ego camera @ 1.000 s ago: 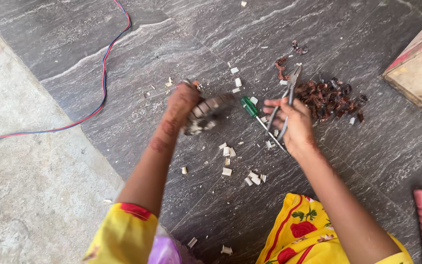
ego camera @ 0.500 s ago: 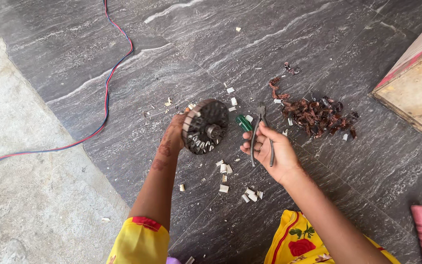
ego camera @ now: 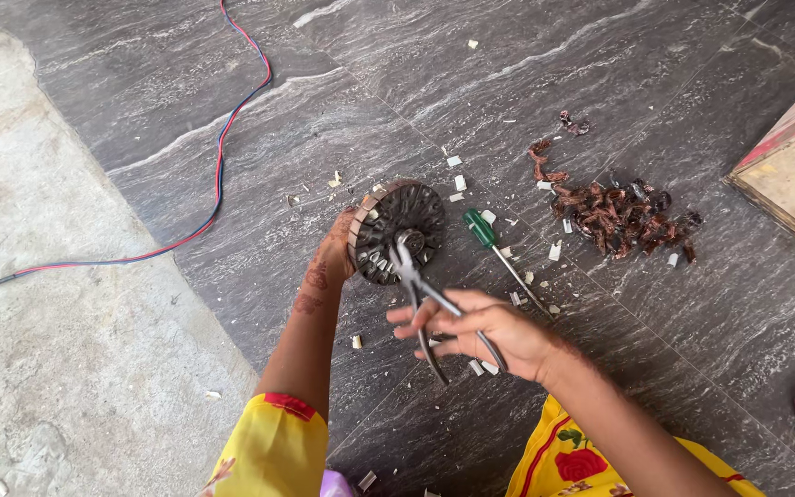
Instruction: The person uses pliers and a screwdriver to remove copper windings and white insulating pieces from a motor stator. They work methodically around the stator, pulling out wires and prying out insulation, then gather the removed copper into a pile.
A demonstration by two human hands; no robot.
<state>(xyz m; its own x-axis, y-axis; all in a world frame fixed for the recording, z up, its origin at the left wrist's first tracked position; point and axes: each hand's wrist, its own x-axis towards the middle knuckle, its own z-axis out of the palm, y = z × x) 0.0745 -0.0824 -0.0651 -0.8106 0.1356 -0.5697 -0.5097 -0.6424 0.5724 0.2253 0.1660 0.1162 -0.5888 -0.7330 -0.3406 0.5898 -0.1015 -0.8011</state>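
Since a moment ago my right hand (ego camera: pixel 494 333) has swung the pliers (ego camera: pixel 430 299) up-frame so their nose apparently touches the motor stator (ego camera: pixel 399 230), centre frame, gripped on edge by my left hand (ego camera: pixel 335 253).

Bright, even daylight — soft, faint shadows, no glare. Focus sharp across the floor (ego camera: pixel 600 387); no visible motion blur.

Green-handled screwdriver (ego camera: pixel 493 246), copper scraps (ego camera: pixel 620 214), cable (ego camera: pixel 216 184)

Yellow sleeves, red trim, floral print, henna-patterned left hand (ego camera: pixel 331 262)
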